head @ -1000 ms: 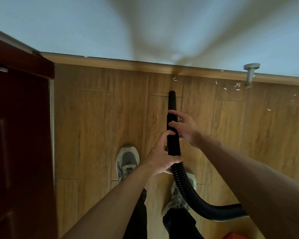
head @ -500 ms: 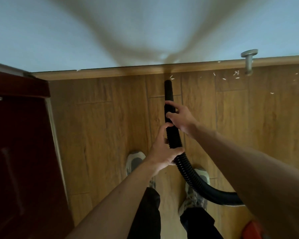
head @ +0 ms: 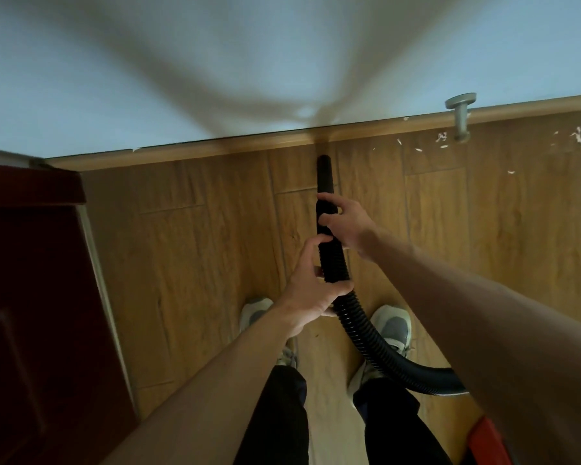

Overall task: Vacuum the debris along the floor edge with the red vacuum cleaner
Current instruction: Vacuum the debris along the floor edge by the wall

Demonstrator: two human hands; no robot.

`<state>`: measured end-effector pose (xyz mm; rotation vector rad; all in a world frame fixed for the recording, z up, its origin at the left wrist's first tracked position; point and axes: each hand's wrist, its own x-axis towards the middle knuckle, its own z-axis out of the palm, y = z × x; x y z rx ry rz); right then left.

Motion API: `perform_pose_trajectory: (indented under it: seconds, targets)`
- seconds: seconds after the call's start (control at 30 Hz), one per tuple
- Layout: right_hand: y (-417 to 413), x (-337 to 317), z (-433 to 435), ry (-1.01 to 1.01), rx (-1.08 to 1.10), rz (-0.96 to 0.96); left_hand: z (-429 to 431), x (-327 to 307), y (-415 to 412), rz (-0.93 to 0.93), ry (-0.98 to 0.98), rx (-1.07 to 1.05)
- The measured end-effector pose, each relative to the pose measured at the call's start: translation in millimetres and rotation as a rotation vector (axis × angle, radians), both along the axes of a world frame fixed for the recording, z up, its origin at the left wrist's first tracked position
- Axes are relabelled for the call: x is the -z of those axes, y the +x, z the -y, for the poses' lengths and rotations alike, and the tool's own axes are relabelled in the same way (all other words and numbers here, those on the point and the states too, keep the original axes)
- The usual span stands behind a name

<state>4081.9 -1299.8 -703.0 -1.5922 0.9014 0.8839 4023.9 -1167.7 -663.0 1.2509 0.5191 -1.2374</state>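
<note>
A black ribbed vacuum hose (head: 359, 327) runs from the lower right up to a smooth black nozzle (head: 325, 172), whose tip sits close to the wooden skirting board (head: 215, 151). My left hand (head: 316, 286) grips the ribbed part of the hose. My right hand (head: 342, 223) holds it higher, just behind the nozzle. A corner of the red vacuum cleaner body (head: 487, 441) shows at the bottom right, mostly hidden by my right arm. White debris flakes (head: 441, 139) lie scattered along the floor edge to the right of the nozzle.
A dark red door (head: 31, 313) stands open on the left. A grey metal door stop (head: 461, 119) sticks out of the floor by the skirting at the right. My two shoes (head: 393, 327) stand on the wood-look floor beneath the hose.
The nozzle has moved forward to the skirting board, and the flakes that lay just ahead of its tip are gone. My view has shifted forward and turned slightly.
</note>
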Motion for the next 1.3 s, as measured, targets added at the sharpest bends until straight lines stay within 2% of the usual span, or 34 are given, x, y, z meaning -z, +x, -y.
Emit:
perform_pose_trajectory:
  seconds: [0.43, 0.73, 1.3]
  targets:
    - [4, -4, 47, 0.013, 0.121, 0.019, 39, -12, 37, 0.01, 0.016, 0.219]
    - [-5, 2, 79, 0.032, 0.168, 0.042, 68, -9, 35, 0.013, 0.082, 0.298]
    - [-4, 8, 133, 0.029, 0.16, 0.089, 122, -10, 40, 0.008, 0.117, 0.31]
